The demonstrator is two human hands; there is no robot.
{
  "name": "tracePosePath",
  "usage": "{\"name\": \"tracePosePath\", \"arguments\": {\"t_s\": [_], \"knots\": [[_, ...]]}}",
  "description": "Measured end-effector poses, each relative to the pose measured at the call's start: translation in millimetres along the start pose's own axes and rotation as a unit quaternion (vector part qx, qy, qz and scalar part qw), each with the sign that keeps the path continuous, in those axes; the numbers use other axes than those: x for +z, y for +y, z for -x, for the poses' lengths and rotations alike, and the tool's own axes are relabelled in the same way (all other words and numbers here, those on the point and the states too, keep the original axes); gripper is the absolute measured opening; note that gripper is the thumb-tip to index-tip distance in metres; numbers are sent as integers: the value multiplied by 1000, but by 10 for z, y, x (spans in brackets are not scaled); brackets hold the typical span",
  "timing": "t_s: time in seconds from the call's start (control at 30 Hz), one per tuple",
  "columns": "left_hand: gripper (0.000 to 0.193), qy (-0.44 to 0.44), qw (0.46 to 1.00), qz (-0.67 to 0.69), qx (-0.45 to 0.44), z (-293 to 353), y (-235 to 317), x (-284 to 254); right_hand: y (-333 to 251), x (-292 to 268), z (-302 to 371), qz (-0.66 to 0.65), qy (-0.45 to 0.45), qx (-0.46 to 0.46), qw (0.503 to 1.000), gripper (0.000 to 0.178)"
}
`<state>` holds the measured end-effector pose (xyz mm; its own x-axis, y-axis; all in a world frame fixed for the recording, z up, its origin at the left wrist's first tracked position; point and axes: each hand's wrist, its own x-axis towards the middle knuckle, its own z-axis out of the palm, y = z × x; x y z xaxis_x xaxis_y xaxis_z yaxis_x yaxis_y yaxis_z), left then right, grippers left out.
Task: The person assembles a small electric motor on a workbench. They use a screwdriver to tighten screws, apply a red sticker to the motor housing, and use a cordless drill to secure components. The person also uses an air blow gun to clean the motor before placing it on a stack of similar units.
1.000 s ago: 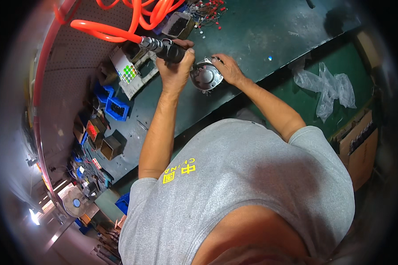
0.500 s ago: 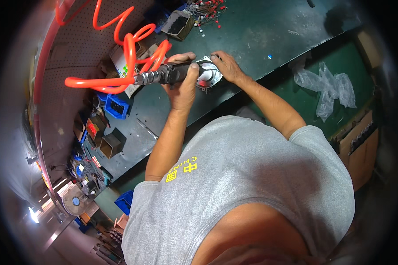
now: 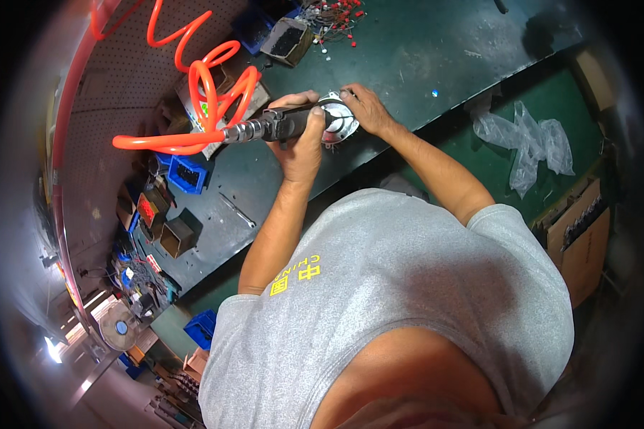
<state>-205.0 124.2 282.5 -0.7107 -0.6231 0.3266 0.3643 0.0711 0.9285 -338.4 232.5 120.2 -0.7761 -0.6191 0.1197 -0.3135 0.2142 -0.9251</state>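
Note:
My left hand [image 3: 304, 151] is wrapped round a dark air screwdriver [image 3: 288, 124], its thumb along the top of the body. The tool's front end points at a round silver metal part [image 3: 345, 129] with small lugs on its rim, lying on the bench. The exact spot where the tip meets it is too small to make out. My right hand [image 3: 367, 109] rests at the far right edge of that part, its bent fingers gripping the rim. An orange coiled air hose [image 3: 166, 143] runs from the back of the tool up to the left.
Along the left of the green bench [image 3: 408, 64] stand a blue bin [image 3: 187, 174] and an open box [image 3: 179, 234]. A wrench [image 3: 237, 210] lies nearby. Farther back are a box of black parts [image 3: 288, 43] and a wire heap [image 3: 333, 18]. Clear plastic bags [image 3: 529, 146] lie right.
The hose coils have swung slightly left, and the screwdriver's rear end has shifted a little to the right. Both hands stay at the metal part.

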Motion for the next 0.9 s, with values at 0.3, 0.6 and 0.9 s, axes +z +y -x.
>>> {"name": "tracePosePath", "arguments": {"t_s": [0.3,0.6,0.9], "knots": [[33,30,999,32,10,39,11,-16,4,-13,3,12,-5,-4,1000,48],[33,52,997,48,11,59,60,16,23,-13,5,27,-13,-10,999,50],[33,55,998,15,13,53,43,-15,15,3,4,9,-12,8,1000,50]]}}
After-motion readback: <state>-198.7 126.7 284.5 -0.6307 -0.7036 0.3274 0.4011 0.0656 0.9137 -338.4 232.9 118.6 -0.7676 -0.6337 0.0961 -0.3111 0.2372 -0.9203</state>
